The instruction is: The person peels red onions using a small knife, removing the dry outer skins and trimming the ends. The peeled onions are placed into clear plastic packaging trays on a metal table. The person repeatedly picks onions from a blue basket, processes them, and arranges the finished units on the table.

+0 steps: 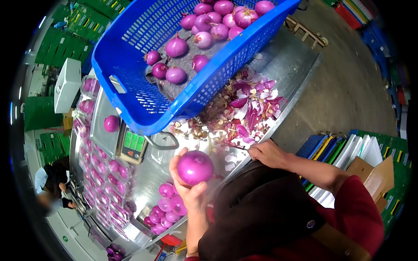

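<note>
My left hand [191,189] holds up a large peeled red onion [195,167] over the metal table [150,168]. At the table's near edge my right hand [268,152] is closed around a small tool with a thin dark blade, probably a knife [235,146]. Onion skins and trimmings [248,114] lie in a heap beyond the blade. A blue plastic basket [209,78] stands tilted above them, with red onions [176,46] and a grey cloth [183,62] inside. Several onions [167,208] are gathered on the table left of my left forearm.
A digital scale [132,143] has one onion [111,123] on its metal pan. Clear packs of onions [104,176] cover the table's far left. Another person [54,186] is at the far left. Crates and a cardboard box [375,176] stand at the right.
</note>
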Available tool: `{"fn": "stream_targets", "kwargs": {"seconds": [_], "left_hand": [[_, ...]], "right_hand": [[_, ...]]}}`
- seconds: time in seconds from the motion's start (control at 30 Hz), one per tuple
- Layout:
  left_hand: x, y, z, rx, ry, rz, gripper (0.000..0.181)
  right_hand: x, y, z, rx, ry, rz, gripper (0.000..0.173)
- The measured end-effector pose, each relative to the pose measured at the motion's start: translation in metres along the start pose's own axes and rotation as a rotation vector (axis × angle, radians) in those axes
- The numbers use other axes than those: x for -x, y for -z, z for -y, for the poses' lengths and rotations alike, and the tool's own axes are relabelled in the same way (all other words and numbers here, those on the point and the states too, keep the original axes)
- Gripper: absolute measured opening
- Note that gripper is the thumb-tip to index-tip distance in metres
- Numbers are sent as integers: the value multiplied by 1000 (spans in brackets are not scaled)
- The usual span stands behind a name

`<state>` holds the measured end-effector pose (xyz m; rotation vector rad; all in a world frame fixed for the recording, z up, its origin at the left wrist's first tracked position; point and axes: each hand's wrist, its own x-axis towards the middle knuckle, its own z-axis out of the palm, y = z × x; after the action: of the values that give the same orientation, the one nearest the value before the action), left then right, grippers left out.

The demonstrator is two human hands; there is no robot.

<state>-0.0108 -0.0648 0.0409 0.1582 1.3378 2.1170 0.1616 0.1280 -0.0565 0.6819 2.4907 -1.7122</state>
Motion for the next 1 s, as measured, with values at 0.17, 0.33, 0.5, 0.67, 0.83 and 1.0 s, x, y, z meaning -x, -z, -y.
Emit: {"fn": "stream_targets", "kwargs": {"seconds": [0.17, 0.33, 0.5, 0.67, 0.83, 1.0], "left_hand": [[-2, 35, -18, 107, 80, -81, 97], [9, 99, -28, -62, -1, -331, 81], [24, 146, -23, -319, -90, -470, 82], [21, 152, -19, -495, -168, -562, 77], [9, 156, -18, -765, -129, -539, 75], [-3, 168, -18, -1008, -166, -401, 76]], "right_hand": [[-32, 2, 65, 31, 120, 58, 29], [-92, -55, 112, 43, 366, 90, 29], [-194, -140, 189, -35, 573, 24, 49], [-306, -194, 260, 76, 391, -167, 71], [-385, -222, 271, 287, 298, -257, 84], [-365, -217, 266, 256, 441, -227, 62]]}}
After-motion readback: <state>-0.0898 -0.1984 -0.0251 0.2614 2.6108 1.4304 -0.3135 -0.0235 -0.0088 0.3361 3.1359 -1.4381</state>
